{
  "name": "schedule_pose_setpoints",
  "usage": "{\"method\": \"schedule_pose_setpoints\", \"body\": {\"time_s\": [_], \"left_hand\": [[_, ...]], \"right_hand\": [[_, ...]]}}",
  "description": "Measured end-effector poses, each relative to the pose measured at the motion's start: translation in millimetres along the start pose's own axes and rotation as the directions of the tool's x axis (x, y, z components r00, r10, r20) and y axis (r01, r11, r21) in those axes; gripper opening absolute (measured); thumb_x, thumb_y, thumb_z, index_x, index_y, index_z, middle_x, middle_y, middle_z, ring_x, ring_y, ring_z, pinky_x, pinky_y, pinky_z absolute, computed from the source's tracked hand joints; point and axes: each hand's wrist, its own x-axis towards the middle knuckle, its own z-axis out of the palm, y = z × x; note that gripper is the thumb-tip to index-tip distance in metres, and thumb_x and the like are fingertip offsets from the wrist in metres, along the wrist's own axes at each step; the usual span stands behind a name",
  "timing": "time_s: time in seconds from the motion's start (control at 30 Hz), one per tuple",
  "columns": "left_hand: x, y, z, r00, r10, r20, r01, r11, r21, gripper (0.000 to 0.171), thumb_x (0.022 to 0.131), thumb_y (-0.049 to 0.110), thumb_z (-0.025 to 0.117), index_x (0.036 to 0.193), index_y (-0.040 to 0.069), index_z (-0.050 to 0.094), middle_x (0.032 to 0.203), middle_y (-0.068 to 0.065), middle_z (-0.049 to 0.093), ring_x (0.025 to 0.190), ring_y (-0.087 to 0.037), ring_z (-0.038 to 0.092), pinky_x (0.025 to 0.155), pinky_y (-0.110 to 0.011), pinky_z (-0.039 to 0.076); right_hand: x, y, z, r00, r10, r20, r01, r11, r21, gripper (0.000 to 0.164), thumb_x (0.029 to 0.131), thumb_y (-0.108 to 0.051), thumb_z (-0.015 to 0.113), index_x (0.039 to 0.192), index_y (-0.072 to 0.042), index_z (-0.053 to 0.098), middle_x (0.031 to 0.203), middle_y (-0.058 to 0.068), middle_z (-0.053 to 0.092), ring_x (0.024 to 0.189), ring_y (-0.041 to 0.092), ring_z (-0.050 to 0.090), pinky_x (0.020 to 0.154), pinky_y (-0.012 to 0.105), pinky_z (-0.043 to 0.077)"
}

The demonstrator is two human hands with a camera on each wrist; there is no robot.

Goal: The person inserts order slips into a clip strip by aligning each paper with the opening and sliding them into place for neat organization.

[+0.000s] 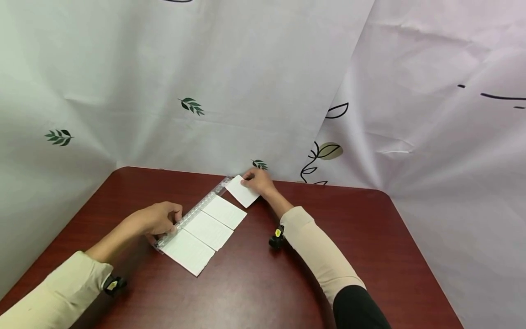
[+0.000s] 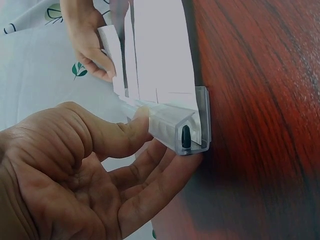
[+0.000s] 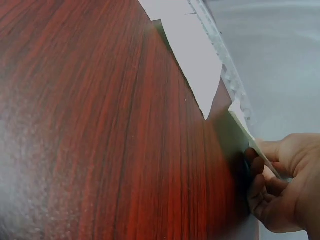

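A clear plastic strip (image 1: 196, 211) lies slantwise on the table, with three white cards (image 1: 208, 230) side by side along its right edge. At its near end my left hand (image 1: 159, 218) grips it between thumb and fingers. In the left wrist view the strip (image 2: 165, 127) looks like a channel, with a small dark oval at its end and card edges set inside. My right hand (image 1: 258, 181) pinches another white card (image 1: 242, 192) at the strip's far end. That card (image 3: 245, 127) is tilted up off the table in the right wrist view, one corner close to the strip.
The dark red wooden table (image 1: 267, 283) has rounded far corners. Behind and beside it hangs a white cloth (image 1: 255, 82) printed with leaves. A small black camera (image 1: 277, 238) is on the right wrist, another (image 1: 114, 285) on the left.
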Motion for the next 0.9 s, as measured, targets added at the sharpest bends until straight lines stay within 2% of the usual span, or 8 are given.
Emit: {"method": "schedule_pose_setpoints", "body": {"time_s": [0.2, 0.63, 0.9], "left_hand": [[-0.3, 1.9, 1.0, 1.000, -0.002, -0.006, 0.002, 1.000, 0.007, 0.016, 0.105, -0.003, 0.071, 0.106, 0.008, 0.059, 0.104, -0.017, 0.064, 0.085, -0.031, 0.062, 0.061, -0.042, 0.062], [-1.3, 3.5, 3.4, 0.999, -0.022, -0.024, 0.022, 1.000, 0.011, 0.017, 0.103, -0.004, 0.072, 0.106, 0.008, 0.060, 0.103, -0.017, 0.064, 0.084, -0.032, 0.063, 0.060, -0.042, 0.062], [-0.7, 2.3, 0.5, 0.999, -0.034, -0.021, 0.035, 0.999, 0.018, 0.017, 0.104, -0.004, 0.071, 0.106, 0.009, 0.059, 0.105, -0.018, 0.064, 0.084, -0.032, 0.062, 0.060, -0.041, 0.061]], "right_hand": [[1, -2, 2, 1.000, 0.018, 0.005, -0.018, 1.000, 0.013, 0.018, 0.105, -0.016, 0.080, 0.119, -0.004, 0.082, 0.129, 0.016, 0.079, 0.121, 0.034, 0.072, 0.103, 0.044, 0.058], [5, -11, 5, 0.998, -0.031, 0.047, 0.034, 0.998, -0.057, 0.019, 0.108, -0.020, 0.078, 0.120, -0.008, 0.086, 0.142, 0.012, 0.077, 0.134, 0.032, 0.069, 0.113, 0.045, 0.056], [4, -15, 10, 0.995, -0.083, 0.050, 0.086, 0.994, -0.061, 0.017, 0.107, -0.016, 0.078, 0.117, -0.005, 0.087, 0.130, 0.014, 0.083, 0.125, 0.031, 0.075, 0.108, 0.041, 0.059]]}}
